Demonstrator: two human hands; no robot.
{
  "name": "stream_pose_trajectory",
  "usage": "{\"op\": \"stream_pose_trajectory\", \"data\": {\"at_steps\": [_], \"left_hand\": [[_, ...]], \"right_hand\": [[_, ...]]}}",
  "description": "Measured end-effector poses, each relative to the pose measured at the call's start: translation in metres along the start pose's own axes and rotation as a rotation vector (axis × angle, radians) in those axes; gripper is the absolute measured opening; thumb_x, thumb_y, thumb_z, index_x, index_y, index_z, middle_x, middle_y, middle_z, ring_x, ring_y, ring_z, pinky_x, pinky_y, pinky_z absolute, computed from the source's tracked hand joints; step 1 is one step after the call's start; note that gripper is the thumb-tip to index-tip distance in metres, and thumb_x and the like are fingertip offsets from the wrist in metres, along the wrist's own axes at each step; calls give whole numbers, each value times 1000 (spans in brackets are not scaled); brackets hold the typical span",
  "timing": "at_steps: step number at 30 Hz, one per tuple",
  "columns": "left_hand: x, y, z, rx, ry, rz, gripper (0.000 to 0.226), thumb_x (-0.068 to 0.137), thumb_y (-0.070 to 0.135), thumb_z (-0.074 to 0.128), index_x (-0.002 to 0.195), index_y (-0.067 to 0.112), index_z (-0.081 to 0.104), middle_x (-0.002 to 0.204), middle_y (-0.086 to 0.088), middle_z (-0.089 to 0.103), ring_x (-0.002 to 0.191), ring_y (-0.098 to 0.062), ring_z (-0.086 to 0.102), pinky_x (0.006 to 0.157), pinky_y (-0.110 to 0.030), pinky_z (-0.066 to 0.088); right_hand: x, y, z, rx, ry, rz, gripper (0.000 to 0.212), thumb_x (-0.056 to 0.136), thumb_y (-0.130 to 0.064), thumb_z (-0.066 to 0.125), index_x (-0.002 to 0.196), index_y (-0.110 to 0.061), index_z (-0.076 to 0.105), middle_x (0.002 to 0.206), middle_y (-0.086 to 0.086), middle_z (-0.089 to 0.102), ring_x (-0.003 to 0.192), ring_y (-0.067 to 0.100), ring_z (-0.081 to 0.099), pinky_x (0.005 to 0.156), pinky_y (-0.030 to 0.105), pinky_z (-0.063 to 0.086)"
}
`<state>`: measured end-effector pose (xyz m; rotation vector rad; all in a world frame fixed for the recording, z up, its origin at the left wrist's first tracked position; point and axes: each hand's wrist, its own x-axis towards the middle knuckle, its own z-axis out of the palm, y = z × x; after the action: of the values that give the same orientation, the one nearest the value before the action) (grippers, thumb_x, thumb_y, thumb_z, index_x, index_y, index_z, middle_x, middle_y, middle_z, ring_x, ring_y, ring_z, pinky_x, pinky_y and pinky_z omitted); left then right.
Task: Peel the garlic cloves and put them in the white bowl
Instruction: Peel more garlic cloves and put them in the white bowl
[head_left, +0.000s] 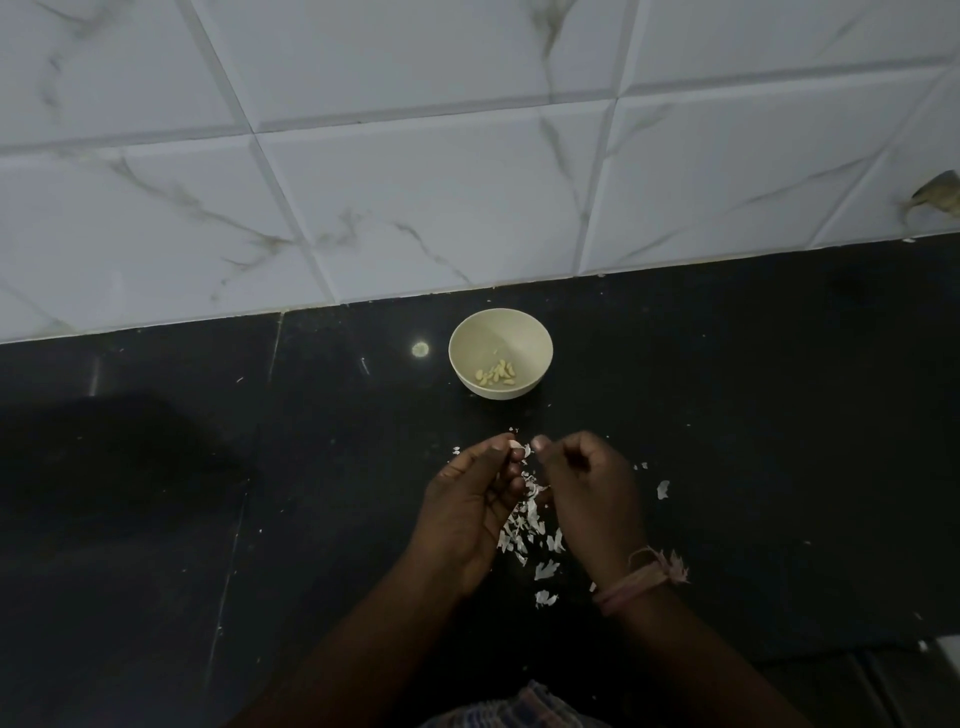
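1. Over a dark counter (727, 415), the left hand (467, 504) pinches a garlic clove (519, 448); the right hand (587, 483), fingers curled, picks at its skin.
2. Papery peels (527, 519) litter the counter beneath the hands.
3. Peeled cloves (496, 374) lie in the white bowl (500, 332), beyond the hands near the tiled wall (415, 182).

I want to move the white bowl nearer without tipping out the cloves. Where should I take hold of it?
Probably pinch the white bowl at its near rim, thumb outside, fingers just inside, coming from the hands' side. It stands upright and open, with the peeled cloves low inside and bare counter around it.

dim, grainy | glare spot on countertop (420, 349) | wide-angle edge bending
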<state>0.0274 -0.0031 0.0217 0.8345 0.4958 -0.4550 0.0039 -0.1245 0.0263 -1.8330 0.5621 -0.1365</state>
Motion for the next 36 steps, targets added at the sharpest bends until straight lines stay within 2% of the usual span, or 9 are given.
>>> {"op": "stream_pose_trajectory", "data": {"at_steps": [1, 4, 10, 15, 20, 22, 29, 33, 36], "left_hand": [[0, 0, -1, 12, 12, 7, 19, 98, 6, 61, 111, -2, 70, 91, -13, 72, 74, -12, 66, 66, -20, 59], [1, 0, -3, 28, 32, 11, 15, 98, 6, 60, 105, 0, 72, 88, -12, 73, 72, -11, 68, 64, -20, 58], [-2, 1, 0, 32, 11, -10, 18, 100, 6, 58, 110, -3, 69, 86, -11, 72, 72, -12, 68, 64, -21, 58], [-1, 2, 3, 84, 24, 47, 12, 98, 5, 61, 101, 0, 72, 85, -14, 72, 75, -16, 71, 69, -25, 60], [-5, -2, 3, 281, 13, 247, 9, 94, 5, 67, 100, 1, 72, 98, -17, 76, 94, -31, 74, 88, -41, 61], [-7, -2, 3, 454, 34, 338, 9, 91, 9, 72, 99, 8, 77, 96, -12, 78, 95, -29, 76, 89, -43, 60], [-11, 3, 2, 741, 31, 521, 14, 90, 14, 75, 102, 19, 81, 95, 7, 79, 91, -11, 76, 83, -28, 60], [-12, 7, 2, 751, 28, 555, 13, 90, 10, 74, 100, 16, 81, 92, 8, 79, 87, -7, 75, 75, -16, 56], [-11, 8, 2, 775, -9, 565, 13, 91, 9, 73, 101, 14, 81, 92, 6, 80, 87, -9, 76, 77, -19, 58]], "right_hand": [[-2, 1, 1, 23, -27, -10, 5, 93, -26, 71, 90, -23, 68, 86, -5, 71, 80, 8, 68, 72, 31, 57], [-6, 6, 3, 66, -77, -68, 14, 93, -15, 71, 101, -26, 74, 100, -9, 73, 92, 0, 68, 82, 21, 56], [-4, 2, 6, 118, -105, -32, 8, 90, -13, 74, 94, -19, 78, 87, -6, 77, 82, 4, 72, 71, 18, 57], [-2, 0, 6, 116, -96, -53, 10, 90, -11, 71, 90, -18, 77, 82, -4, 76, 79, 7, 73, 70, 22, 58], [0, -7, 6, 91, 5, -19, 6, 84, -15, 75, 82, -20, 75, 73, -4, 73, 69, 5, 69, 60, 19, 55], [-1, -8, 6, 41, 28, -46, 4, 84, -17, 76, 82, -21, 74, 73, -5, 72, 69, 3, 68, 61, 17, 54], [-4, -11, 2, 34, 20, -94, 8, 88, -15, 73, 89, -19, 79, 75, -9, 73, 73, -2, 68, 63, 12, 51], [-4, -15, -1, 152, -40, -53, 12, 89, -6, 70, 88, -13, 80, 71, -1, 76, 64, 13, 73, 58, 24, 58], [-5, -17, -2, 256, -66, -11, 14, 88, 0, 68, 88, -6, 80, 71, 8, 75, 62, 24, 74, 56, 31, 60]]}}
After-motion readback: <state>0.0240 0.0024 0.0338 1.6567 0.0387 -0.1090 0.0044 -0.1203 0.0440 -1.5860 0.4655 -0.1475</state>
